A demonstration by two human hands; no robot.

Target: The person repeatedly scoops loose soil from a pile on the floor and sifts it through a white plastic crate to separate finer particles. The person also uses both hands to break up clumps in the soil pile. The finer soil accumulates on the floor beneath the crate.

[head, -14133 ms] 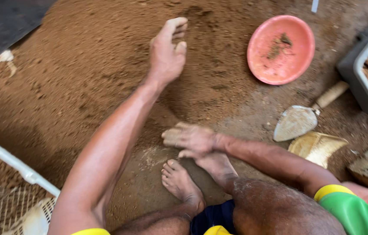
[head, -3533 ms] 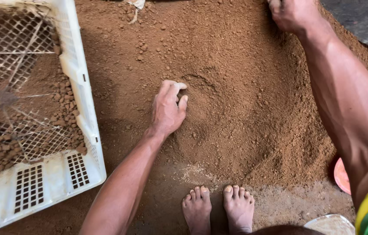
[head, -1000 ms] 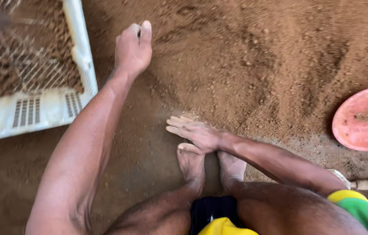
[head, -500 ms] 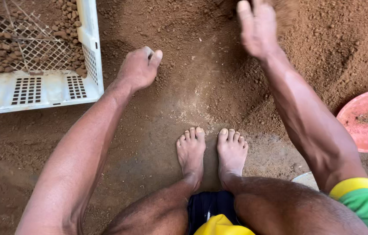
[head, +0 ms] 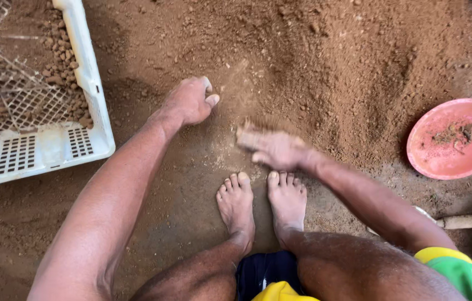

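Your left hand [head: 190,102], curled, digs soil [head: 325,61] near the crate [head: 88,83]; your right hand [head: 272,149], flat, sweeps soil, blurred.

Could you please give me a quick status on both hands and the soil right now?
Left hand curled, on the loose soil. Right hand flat, blurred, low over soil by the feet. White crate left, pink bowl right; both apart.
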